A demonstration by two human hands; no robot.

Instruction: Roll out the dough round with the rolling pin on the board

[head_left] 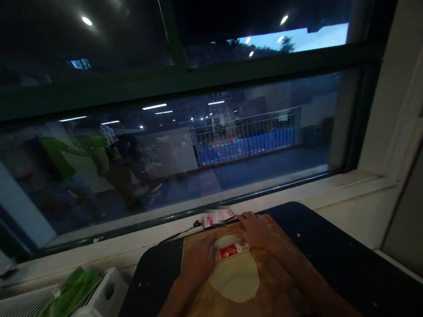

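Observation:
A pale round of flattened dough [235,278] lies on a wooden board [280,264]. Across its far edge lies a cylinder with a red and white label [231,251], used like a rolling pin. My left hand [199,257] rests on its left end with the fingers laid over it. My right hand [256,229] presses flat on its right end, fingers stretched forward. Both forearms reach in from the bottom of the view.
The board sits on a dark table [330,255] under a wide window [185,145] with a white sill. A phone [216,217] lies at the board's far edge. A green cloth [71,293] and a white box [105,293] are at the lower left.

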